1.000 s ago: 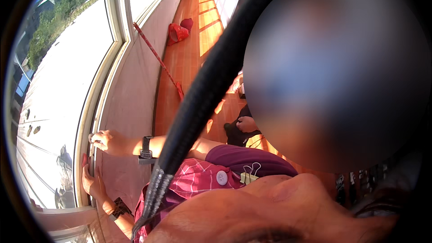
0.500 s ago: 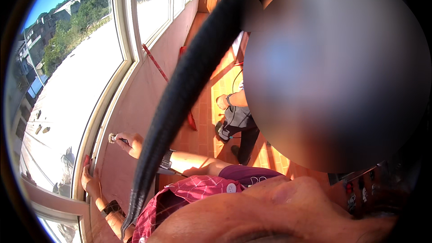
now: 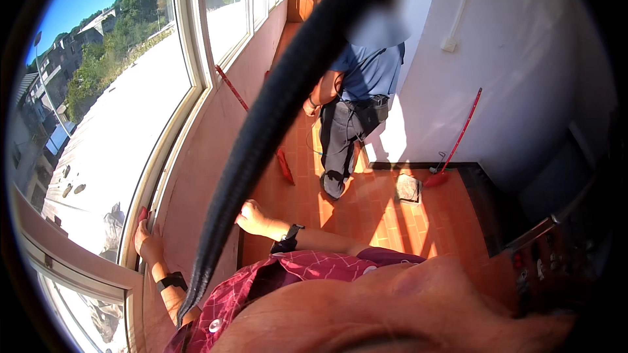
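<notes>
At the lower left, my left hand [image 3: 149,243] is against the cream window frame [image 3: 163,163], its fingers raised along the track. Something small and red [image 3: 143,213] shows at the fingertips, too small to name. My right hand [image 3: 255,217] is over the pinkish wall [image 3: 186,189] below the window, fingers curled together. A thick black strap [image 3: 261,117] crosses the view and hides the fingertips and anything in them. Dark bands circle both wrists, and a red checked garment [image 3: 288,274] covers my upper body.
Another person in a blue shirt [image 3: 373,68] and dark trousers stands on the orange tiled floor [image 3: 307,206]. A red-handled broom [image 3: 468,124] leans against the white wall, with a square slab [image 3: 409,188] beside it. A red pole [image 3: 232,88] leans below the windows.
My right hand has drawn right from the window sill; the small tufted tool it held is now out of sight. My left hand stays at the frame. The other person has moved farther back.
</notes>
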Action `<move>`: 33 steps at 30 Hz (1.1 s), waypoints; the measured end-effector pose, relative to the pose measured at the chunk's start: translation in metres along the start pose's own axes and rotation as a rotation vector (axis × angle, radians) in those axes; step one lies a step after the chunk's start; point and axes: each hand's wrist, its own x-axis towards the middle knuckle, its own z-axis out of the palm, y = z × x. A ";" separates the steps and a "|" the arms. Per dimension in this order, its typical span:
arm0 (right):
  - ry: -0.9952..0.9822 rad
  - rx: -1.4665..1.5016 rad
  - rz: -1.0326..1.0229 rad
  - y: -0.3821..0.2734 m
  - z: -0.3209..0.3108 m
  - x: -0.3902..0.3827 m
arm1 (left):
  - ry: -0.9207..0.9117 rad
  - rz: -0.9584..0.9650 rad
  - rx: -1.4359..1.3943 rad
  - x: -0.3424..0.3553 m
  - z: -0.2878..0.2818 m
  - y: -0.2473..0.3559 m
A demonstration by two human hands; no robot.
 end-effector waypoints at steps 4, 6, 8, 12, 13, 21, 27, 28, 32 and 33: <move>-0.015 -0.005 -0.029 0.005 -0.033 -0.018 | 0.119 0.087 0.024 0.007 0.033 -0.001; 0.008 0.084 0.045 0.023 -0.050 -0.030 | 0.144 0.087 -0.008 0.010 0.042 -0.002; 0.047 0.117 0.068 0.025 -0.051 -0.040 | 0.150 0.032 0.017 -0.002 0.023 -0.017; 0.092 0.101 0.171 0.035 -0.089 -0.065 | 0.057 -0.042 -0.011 0.010 0.015 0.020; 0.076 0.114 0.198 0.040 -0.088 -0.069 | 0.032 -0.069 0.008 0.006 0.003 0.016; -0.029 0.105 0.075 0.032 -0.073 -0.073 | 0.057 -0.068 -0.011 0.001 -0.007 0.018; -0.149 0.051 0.130 0.014 -0.065 -0.062 | 0.027 -0.060 -0.046 -0.004 -0.016 0.030; -0.170 0.032 0.142 0.015 -0.061 -0.058 | 0.026 -0.058 -0.022 -0.002 -0.015 0.028; -0.167 0.039 0.144 0.010 -0.053 -0.053 | 0.009 -0.050 0.002 0.002 -0.007 0.020; -0.170 0.044 0.146 0.007 -0.050 -0.055 | 0.003 -0.047 -0.007 0.001 -0.005 0.017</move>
